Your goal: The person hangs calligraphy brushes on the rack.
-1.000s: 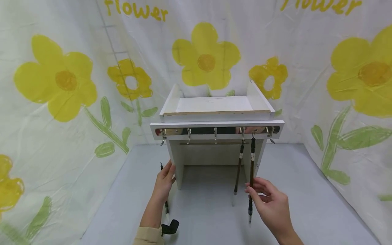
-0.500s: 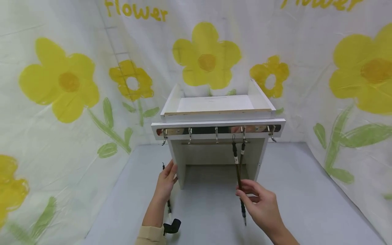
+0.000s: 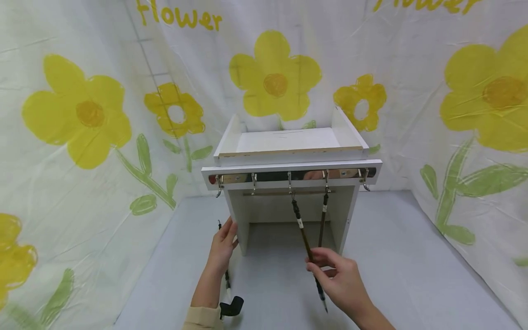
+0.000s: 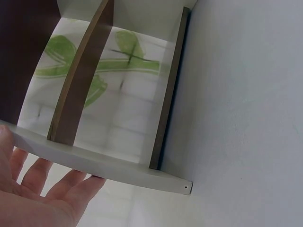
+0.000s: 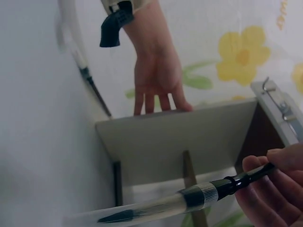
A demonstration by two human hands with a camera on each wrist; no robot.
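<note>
- Landmark: white hook rack (image 3: pixel 290 176), a small white stand with a row of five metal hooks under its front rail, standing on the grey counter (image 3: pixel 412 256).
- Done: one calligraphy brush (image 3: pixel 322 219) hangs straight down from the fourth hook from the rack's left end.
- In hand: second calligraphy brush (image 3: pixel 306 243), loop end right at the middle hook (image 3: pixel 290 181); whether the loop is actually seated on it, cannot tell. Shaft tilts down and to the right from that hook, bristle tip below the hand.
- Right hand (image 3: pixel 338 279), in front of the rack's opening: fingers pinch the lower shaft of that brush, narrow grip.
- Left hand (image 3: pixel 222 245): fingers straight and flat against the rack's left side panel, bracing it, holding nothing.
- Left: third brush (image 3: pixel 224 270) lies on the counter just beside the rack's left panel, partly hidden by the left hand.
- Judgement: roughly halfway; one hung, one at the hook, one still down. The other three hooks are empty.
</note>
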